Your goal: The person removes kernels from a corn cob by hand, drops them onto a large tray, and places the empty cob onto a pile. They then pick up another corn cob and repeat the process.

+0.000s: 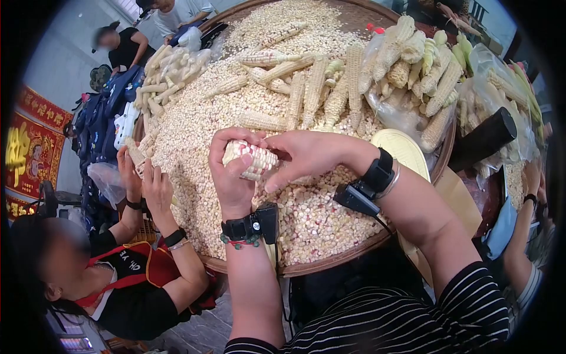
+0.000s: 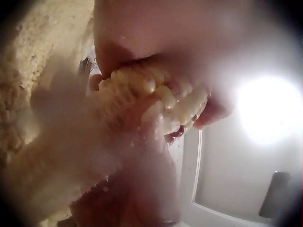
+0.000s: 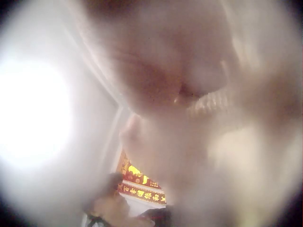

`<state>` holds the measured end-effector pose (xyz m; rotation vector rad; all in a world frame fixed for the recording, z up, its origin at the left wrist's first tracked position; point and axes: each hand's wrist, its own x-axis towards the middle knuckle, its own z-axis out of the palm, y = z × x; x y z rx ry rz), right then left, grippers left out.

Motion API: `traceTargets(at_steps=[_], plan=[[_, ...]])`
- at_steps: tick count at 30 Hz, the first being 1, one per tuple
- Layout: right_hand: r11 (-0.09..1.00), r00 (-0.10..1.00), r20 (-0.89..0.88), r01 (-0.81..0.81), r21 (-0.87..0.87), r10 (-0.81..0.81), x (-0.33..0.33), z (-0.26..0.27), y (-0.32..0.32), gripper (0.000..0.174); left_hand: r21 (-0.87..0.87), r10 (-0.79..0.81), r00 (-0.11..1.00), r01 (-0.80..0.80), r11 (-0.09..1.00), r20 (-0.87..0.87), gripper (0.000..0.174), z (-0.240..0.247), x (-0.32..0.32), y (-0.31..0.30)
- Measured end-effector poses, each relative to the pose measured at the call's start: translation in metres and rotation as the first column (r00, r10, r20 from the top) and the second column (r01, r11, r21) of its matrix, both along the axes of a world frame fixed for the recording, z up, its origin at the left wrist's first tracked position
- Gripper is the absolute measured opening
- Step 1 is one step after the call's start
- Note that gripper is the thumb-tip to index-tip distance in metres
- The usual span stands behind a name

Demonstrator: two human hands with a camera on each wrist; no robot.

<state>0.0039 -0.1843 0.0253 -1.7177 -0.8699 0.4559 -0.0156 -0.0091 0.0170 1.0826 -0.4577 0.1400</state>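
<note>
- Head view: the left hand (image 1: 233, 174) was wrapped round one end of a cob (image 1: 252, 159), with the fingers curled tightly over it. The cob was held just above the kernels (image 1: 188, 135), near the near edge of the basket (image 1: 306, 268).
- The right hand (image 1: 309, 154) was closed over the cob's other end, with the thumb pressed down against the rows.
- More cobs (image 1: 312, 88) lay on the kernels toward the far edge, and bags of cobs (image 1: 413, 65) sat at the far right edge. Another person's hands (image 1: 144, 180) were at the left edge.
- Left wrist view: this was close and hazy. Pale rows of the cob (image 2: 161, 97) showed between the curled fingers, with a few pink-tinged grains.
- Right wrist view: this was too blurred to read the grip. Only a palm and a short strip of rows (image 3: 213, 101) could be made out.
- Handling: the cob looked light and stiff. Its bumpy rows should give a sure hold, but loosened grains could shift under the fingers and juice could make it slick. The firmest hold seemed to be round the ends or on bare core, leaving the middle rows free for the thumb.
</note>
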Motion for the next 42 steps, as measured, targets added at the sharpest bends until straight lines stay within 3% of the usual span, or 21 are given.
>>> traceTargets(at_steps=[2,4,5,7,10,13,14,16,17,18,19,22,26,28,38,40,42], plan=[[0.997,0.998,-0.052,-0.041,0.071,0.045,0.001,0.004,-0.002,0.042,0.006,-0.013,1.0,0.013,1.0,0.028,0.035,-0.002,0.002,0.001],[0.986,0.998,-0.035,0.046,-0.159,-0.052,0.0,0.013,-0.003,0.039,0.012,-0.025,0.998,0.025,1.0,0.055,0.035,-0.002,0.002,0.001],[0.986,0.998,-0.035,0.045,-0.16,-0.052,0.001,0.009,-0.003,0.039,0.017,-0.033,0.997,0.032,0.999,0.068,0.035,-0.002,0.002,0.001],[1.0,0.997,-0.072,-0.021,0.006,0.021,0.004,0.001,-0.002,0.037,0.02,-0.038,0.996,0.036,0.999,0.08,0.035,-0.002,0.002,0.002],[0.993,1.0,0.016,-0.011,-0.115,0.013,0.007,-0.003,-0.002,0.036,0.014,-0.041,0.994,0.04,0.999,0.103,0.034,-0.005,0.005,0.005],[0.998,0.998,0.066,-0.001,-0.061,0.005,0.007,-0.004,-0.002,0.041,0.008,-0.082,0.99,0.082,0.997,0.118,0.038,0.0,0.003,0.001],[0.998,0.998,0.066,0.001,-0.061,0.003,0.006,-0.004,-0.002,0.041,0.008,-0.004,0.999,0.004,1.0,0.044,0.036,0.004,0.0,-0.003],[0.967,0.96,0.201,0.221,-0.125,-0.193,0.0,0.0,0.001,0.05,0.015,0.071,0.997,-0.07,0.997,-0.028,0.035,0.006,-0.001,-0.007],[0.967,0.96,0.201,0.223,-0.124,-0.196,-0.001,0.0,0.003,0.05,0.039,0.158,0.986,-0.156,0.987,-0.058,0.033,0.003,0.002,-0.007],[0.93,0.919,0.292,0.324,-0.174,-0.266,-0.002,-0.001,0.006,0.054,0.066,0.245,0.966,-0.24,0.969,-0.086,0.03,0.0,0.004,-0.006],[0.88,0.865,0.384,0.424,-0.214,-0.323,-0.003,-0.003,0.008,0.058,0.054,0.219,0.968,-0.214,0.975,-0.126,0.023,-0.002,0.006,-0.005],[0.891,0.881,0.345,0.406,-0.2,-0.324,-0.005,-0.005,0.008,0.061,0.004,0.18,0.945,-0.186,0.982,-0.273,0.021,-0.005,0.006,-0.006],[0.922,0.92,0.219,0.36,-0.14,-0.326,0.001,-0.008,0.006,0.059,-0.012,0.183,0.94,-0.194,0.981,-0.289,0.018,-0.009,0.009,-0.002],[0.957,0.971,0.095,0.231,-0.177,-0.218,0.005,-0.003,0.002,0.055,-0.006,0.151,0.967,-0.155,0.988,-0.206,0.016,-0.01,0.009,-0.002],[0.963,0.955,0.256,0.202,-0.18,-0.152,0.008,-0.01,-0.003,0.053,-0.006,0.135,0.968,-0.14,0.99,-0.21,0.016,-0.011,0.009,0.002],[0.975,0.985,0.109,0.149,-0.166,-0.132,0.005,0.0,-0.005,0.052,-0.003,0.126,0.968,-0.129,0.992,-0.217,0.016,-0.011,0.009,0.001],[0.965,0.985,0.069,0.167,-0.204,-0.156,0.006,0.003,-0.003,0.051,-0.003,0.116,0.976,-0.118,0.993,-0.187,0.016,-0.011,0.008,0.001]])
